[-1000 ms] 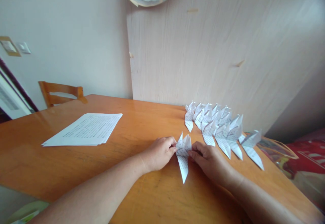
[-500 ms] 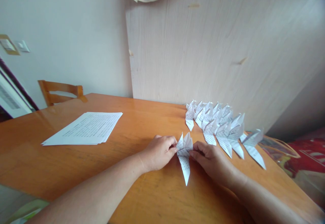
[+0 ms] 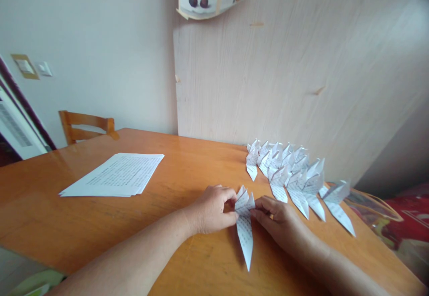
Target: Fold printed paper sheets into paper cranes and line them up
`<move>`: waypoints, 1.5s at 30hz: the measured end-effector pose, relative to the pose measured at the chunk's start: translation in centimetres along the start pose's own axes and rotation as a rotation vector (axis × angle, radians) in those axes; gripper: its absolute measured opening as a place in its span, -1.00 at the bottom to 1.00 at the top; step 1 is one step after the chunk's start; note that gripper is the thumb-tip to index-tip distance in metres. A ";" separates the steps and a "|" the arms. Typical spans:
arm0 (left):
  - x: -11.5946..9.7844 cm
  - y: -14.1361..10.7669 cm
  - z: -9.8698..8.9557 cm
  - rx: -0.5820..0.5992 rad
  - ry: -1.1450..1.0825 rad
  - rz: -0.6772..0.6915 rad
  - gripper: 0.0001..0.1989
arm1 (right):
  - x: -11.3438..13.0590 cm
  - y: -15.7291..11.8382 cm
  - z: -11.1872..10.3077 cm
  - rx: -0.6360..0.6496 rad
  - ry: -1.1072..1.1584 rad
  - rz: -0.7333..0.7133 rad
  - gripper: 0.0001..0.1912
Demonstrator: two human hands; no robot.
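An origami figure (image 3: 245,229) of white printed paper is upright in front of me, its peaks pointing up and a long tapered point reaching down toward me. At its left edge my left hand (image 3: 214,209) has thumb and index finger on the paper, bent round the side. My right hand (image 3: 279,217) pinches the opposite edge between thumb and forefinger. Behind my right hand stand several similar origami figures (image 3: 296,193), packed in slanting rows. The fingertips behind the paper are partly hidden.
A stack of printed sheets (image 3: 114,175) lies on the wooden table (image 3: 187,162) at the left. Beyond it is a wooden chair (image 3: 89,121). A pale board (image 3: 241,86) rises behind the table. Red packaging (image 3: 409,211) is past the right edge.
The view has tilted up slightly, so everything sits lower. The origami figure's front point now looks longer and flatter, and my left thumb and index finger are further apart along its edge.
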State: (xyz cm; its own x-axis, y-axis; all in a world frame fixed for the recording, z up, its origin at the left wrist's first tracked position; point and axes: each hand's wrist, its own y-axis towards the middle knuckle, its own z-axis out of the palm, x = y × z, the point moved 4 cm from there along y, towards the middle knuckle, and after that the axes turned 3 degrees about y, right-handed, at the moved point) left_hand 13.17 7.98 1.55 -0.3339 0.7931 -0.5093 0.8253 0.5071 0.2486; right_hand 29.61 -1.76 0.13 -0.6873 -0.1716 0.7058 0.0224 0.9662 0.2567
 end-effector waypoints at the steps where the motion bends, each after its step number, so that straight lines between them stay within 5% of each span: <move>1: 0.0 0.0 0.0 0.001 -0.007 -0.003 -0.81 | 0.1 0.0 0.0 0.003 0.004 -0.005 -0.85; 8: -0.4 -0.1 0.0 0.033 -0.008 0.041 -0.61 | 0.2 0.1 0.1 -0.006 0.038 0.000 -0.87; 21: -0.1 0.1 0.2 0.008 0.146 0.052 -0.82 | 0.0 0.2 0.1 -0.014 0.014 0.035 -0.89; 26: 0.1 0.2 0.4 0.033 0.156 0.135 -0.66 | 0.1 0.2 0.0 -0.007 -0.031 0.028 -0.89; 37: 0.2 -0.1 0.2 0.169 0.001 0.049 -0.67 | -0.8 0.1 0.0 0.006 0.110 0.083 -0.83; 45: 0.2 -0.2 0.1 0.159 -0.025 0.028 -0.68 | -1.3 0.2 0.2 0.016 0.227 0.130 -0.80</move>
State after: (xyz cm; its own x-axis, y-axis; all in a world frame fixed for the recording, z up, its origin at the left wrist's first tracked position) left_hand 12.99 8.00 1.37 -0.2997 0.7965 -0.5251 0.8965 0.4233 0.1305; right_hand 30.43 -1.29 -0.87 -0.4984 -0.0831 0.8629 0.0870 0.9856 0.1451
